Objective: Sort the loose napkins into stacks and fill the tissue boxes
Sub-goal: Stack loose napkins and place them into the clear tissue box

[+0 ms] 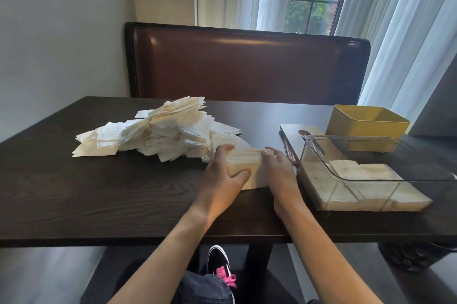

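Observation:
A tall, messy pile of loose white napkins (pixel 163 130) spreads over the middle of the dark table (pixel 99 192). In front of it a squared stack of napkins (pixel 247 162) rests on the tabletop. My left hand (pixel 222 172) grips the stack's left side, fingers over the far edge and thumb curled round the near corner. My right hand (pixel 277 170) holds the stack's right side with its fingers on the top edge. To the right stands a clear plastic tissue box (pixel 371 145) with flat stacks of napkins inside. Behind it sits a yellow box (pixel 366 125).
The clear box and the yellow box stand on a pale board (pixel 291 130) with a spoon (pixel 304 134) and a pair of chopsticks along its left edge. A brown leather bench back (pixel 247 66) faces me across the table. A curtained window lies behind.

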Available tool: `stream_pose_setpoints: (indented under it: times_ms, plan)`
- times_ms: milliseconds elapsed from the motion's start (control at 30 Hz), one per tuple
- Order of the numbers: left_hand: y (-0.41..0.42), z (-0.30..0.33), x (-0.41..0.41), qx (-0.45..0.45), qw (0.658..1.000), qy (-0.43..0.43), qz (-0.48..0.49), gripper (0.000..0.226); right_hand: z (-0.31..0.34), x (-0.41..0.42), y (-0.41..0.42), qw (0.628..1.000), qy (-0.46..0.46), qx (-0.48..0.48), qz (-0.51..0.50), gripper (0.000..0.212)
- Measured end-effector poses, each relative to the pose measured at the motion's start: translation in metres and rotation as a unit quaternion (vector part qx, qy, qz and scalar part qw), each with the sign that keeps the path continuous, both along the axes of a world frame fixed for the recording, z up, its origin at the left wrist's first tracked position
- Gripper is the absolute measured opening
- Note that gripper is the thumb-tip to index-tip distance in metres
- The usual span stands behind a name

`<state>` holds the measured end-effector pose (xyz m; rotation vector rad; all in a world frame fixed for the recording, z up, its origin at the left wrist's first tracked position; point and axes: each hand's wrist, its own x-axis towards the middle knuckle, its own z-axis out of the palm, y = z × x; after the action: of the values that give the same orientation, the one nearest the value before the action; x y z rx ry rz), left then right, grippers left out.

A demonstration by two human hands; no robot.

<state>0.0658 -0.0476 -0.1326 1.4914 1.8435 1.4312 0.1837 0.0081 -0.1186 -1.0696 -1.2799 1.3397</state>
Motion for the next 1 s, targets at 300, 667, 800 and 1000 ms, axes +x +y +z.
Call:
stream_pose_setpoints:
  times_ms: [300,667,800,1000]
  plan:
    - [0.005,-0.004,-0.002,0.003,0.999,0.048,-0.02,0.087,-0.001,0.004,0.003,0.998,0.025,-0.001,0.053,0.021]
    - [0.003,0.007,-0.026,0.038,0.998,-0.053,-0.013,0.038,-0.006,0.028,0.008,0.972,-0.06,0.101,0.202,0.028]
    - [0.0,0.014,-0.029,0.058,0.997,-0.005,-0.047,0.043,-0.002,0.033,0.011,0.965,-0.082,0.174,0.181,0.025]
    - [0.0,0.004,-0.028,0.033,0.994,0.082,-0.069,0.068,-0.005,0.037,0.01,0.97,-0.095,0.11,0.196,0.054]
